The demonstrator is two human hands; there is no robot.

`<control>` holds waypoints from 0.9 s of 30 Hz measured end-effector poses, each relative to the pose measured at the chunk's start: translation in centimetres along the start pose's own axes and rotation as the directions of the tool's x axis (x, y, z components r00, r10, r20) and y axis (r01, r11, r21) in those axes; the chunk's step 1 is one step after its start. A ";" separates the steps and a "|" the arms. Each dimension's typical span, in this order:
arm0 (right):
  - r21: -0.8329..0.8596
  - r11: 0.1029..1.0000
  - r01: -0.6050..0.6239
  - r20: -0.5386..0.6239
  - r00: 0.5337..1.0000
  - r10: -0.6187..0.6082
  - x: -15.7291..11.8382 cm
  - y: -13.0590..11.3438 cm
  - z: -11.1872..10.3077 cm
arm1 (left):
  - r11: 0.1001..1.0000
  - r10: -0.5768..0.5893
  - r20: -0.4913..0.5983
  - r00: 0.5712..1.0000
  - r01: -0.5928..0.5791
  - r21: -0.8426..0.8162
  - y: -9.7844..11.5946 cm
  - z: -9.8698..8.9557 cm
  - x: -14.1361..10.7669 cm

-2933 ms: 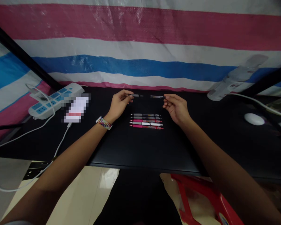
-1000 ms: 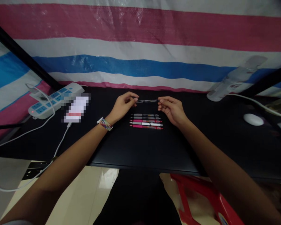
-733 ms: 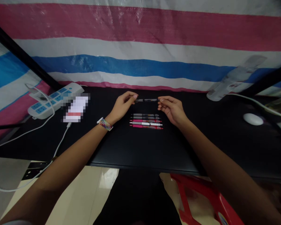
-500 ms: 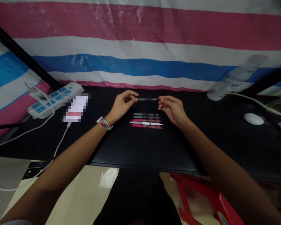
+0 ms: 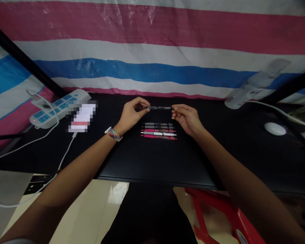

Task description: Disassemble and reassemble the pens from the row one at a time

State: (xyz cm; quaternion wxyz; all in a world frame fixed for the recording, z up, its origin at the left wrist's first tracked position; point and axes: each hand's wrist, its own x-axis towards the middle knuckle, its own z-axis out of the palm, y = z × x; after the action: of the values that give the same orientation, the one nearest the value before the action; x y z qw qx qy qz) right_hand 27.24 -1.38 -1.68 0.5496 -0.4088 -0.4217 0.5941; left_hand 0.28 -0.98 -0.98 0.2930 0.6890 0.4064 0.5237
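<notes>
Left hand (image 5: 130,114) and right hand (image 5: 187,118) each pinch one end of pen (image 5: 159,108), level above pen row (image 5: 159,130) on desk (image 5: 152,159). Keep halves coaxial, twist gently, avoid cross-threading.

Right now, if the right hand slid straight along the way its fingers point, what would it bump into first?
The right hand points leftward along the dark pen it pinches. Straight on, it would probably meet the left hand holding the pen's other end, though depth is hard to judge.

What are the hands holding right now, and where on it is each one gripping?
One dark pen, held level above the table: the left hand pinches its left end, the right hand its right end.
</notes>
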 end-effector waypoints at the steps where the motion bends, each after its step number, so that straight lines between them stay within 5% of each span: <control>1: -0.007 1.000 0.005 0.003 1.000 -0.005 0.0 0.0 0.0 | 1.000 -0.020 -0.001 1.000 0.020 -0.017 -0.1 0.0 0.0; 7: -0.025 0.999 0.048 0.008 0.999 -0.048 -0.1 0.0 0.2 | 0.993 -0.099 0.023 0.995 0.100 -0.059 -0.4 0.0 -0.1; 19: 0.003 1.000 -0.005 -0.006 1.000 0.005 -0.2 -0.4 0.2 | 0.998 -0.052 0.034 0.998 0.053 -0.044 0.1 0.0 -0.3; 24: 0.163 0.968 -0.192 0.119 0.978 0.174 -0.5 -1.0 0.6 | 0.995 -0.041 0.004 0.999 0.041 -0.089 0.2 0.2 -0.3; 27: 0.175 0.965 -0.193 0.184 0.970 0.160 -0.6 -1.0 0.6 | 0.995 -0.047 -0.021 0.999 0.044 -0.090 0.1 0.3 -0.2</control>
State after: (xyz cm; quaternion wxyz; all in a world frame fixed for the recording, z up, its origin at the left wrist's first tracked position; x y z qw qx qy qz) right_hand 27.03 -2.01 -0.49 0.4936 -0.3382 -0.3693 0.7110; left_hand 0.55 -1.21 -1.08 0.3308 0.6596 0.4014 0.5426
